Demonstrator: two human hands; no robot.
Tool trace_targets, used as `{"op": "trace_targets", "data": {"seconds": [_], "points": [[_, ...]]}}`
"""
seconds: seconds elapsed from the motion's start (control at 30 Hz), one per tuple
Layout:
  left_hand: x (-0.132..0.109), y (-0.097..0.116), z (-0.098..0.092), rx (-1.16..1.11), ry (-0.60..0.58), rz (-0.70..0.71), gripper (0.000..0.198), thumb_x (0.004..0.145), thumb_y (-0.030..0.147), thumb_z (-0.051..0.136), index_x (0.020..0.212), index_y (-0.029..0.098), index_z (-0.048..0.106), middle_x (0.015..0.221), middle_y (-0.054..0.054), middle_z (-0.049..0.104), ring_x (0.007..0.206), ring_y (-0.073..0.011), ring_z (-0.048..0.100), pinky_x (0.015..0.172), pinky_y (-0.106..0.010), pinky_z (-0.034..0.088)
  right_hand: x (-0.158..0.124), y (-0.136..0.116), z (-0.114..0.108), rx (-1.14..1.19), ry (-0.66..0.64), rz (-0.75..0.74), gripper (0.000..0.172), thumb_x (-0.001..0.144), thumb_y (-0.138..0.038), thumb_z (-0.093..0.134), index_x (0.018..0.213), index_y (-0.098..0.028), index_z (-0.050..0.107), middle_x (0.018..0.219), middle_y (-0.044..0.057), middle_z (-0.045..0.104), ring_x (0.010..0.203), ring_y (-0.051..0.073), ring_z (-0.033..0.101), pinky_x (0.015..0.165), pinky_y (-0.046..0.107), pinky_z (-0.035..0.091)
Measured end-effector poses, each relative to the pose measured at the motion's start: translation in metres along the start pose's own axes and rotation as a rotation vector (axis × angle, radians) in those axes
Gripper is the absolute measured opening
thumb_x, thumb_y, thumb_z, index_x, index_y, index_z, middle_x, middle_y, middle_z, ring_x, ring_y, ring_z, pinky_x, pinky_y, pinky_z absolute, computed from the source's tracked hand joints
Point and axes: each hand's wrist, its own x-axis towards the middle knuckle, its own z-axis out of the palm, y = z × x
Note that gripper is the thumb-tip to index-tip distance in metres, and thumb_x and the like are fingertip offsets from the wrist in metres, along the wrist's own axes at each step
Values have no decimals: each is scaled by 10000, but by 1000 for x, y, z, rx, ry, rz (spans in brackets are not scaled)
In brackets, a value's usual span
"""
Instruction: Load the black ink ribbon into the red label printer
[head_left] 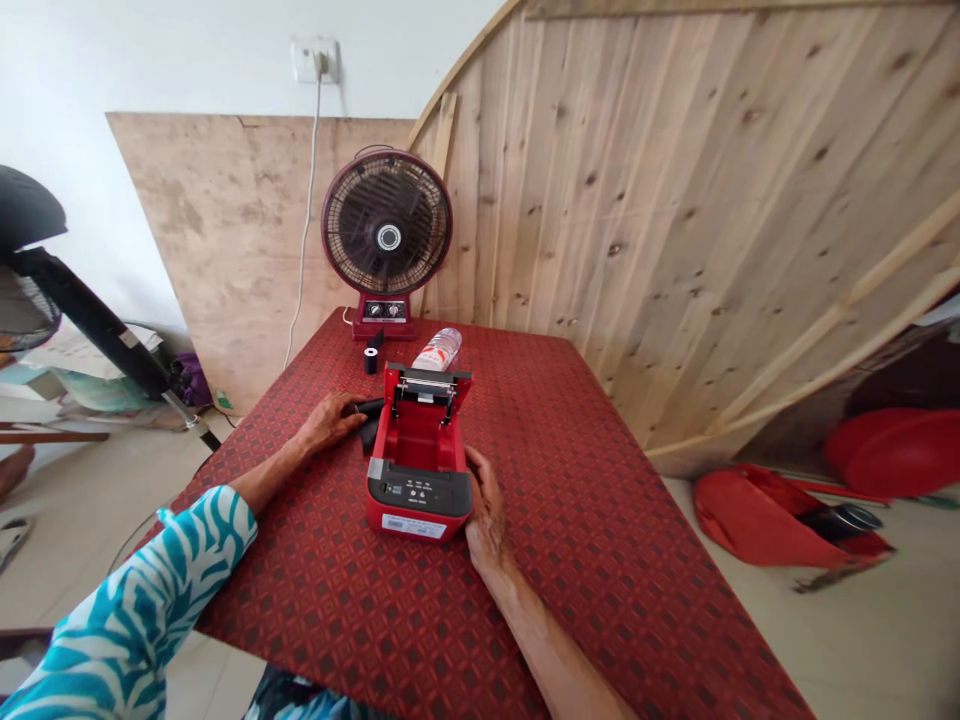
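Red printer (418,470) sits lid-open with right hand (486,510) against its side

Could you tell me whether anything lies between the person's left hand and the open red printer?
Only the black piece at the fingers of the left hand, which lies against the left side of the printer. The right hand rests directly on the printer's right side, with nothing between.

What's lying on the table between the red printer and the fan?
In the head view, a clear plastic bottle lies on its side just behind the printer, and a small black roll stands left of it, nearer the fan.
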Motion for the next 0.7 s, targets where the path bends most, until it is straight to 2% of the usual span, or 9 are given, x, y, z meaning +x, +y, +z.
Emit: {"op": "trace_targets", "data": {"seconds": [0.1,0.2,0.3,0.4,0.57,0.7], "points": [[0,0,-4,38,44,-23,355,722,268,587,1062,193,655,947,-41,701,873,-205,648,788,-322,516,-1,2,1,-5,-1,-12,401,890,-463,430,1210,-241,529,1245,74,583,1165,236,520,1013,445,382],[-1,-4,-17,84,68,-42,357,719,277,560,1047,164,644,853,-34,683,778,-187,639,711,-298,518,-1,1,1,-3,1,3,404,887,-465,436,1212,-244,527,1246,74,584,1160,237,522,1013,447,382],[0,-5,-34,133,40,-29,373,716,292,549,1051,153,638,818,-28,664,743,-177,633,679,-280,516,0,-1,1,0,2,1,412,873,-471,451,1201,-235,536,1234,80,589,1152,240,527,1007,447,389],[1,1,-46,195,-19,19,377,695,261,556,1049,175,651,869,-29,655,762,-171,629,702,-271,512,0,-3,0,-3,5,-12,410,874,-468,451,1197,-231,539,1234,84,590,1165,241,521,1004,441,396],[6,21,-42,298,-98,114,414,697,195,546,1099,208,647,966,-48,644,847,-191,620,798,-287,488,0,-2,0,-5,3,-5,400,878,-456,450,1197,-230,538,1233,81,590,1156,235,530,1000,435,399],[9,27,-38,359,-126,122,387,711,198,537,1084,222,638,977,-52,656,890,-220,628,816,-302,479,0,0,0,-10,12,-12,409,869,-464,458,1192,-227,542,1231,84,592,1156,239,530,983,434,416]]}}
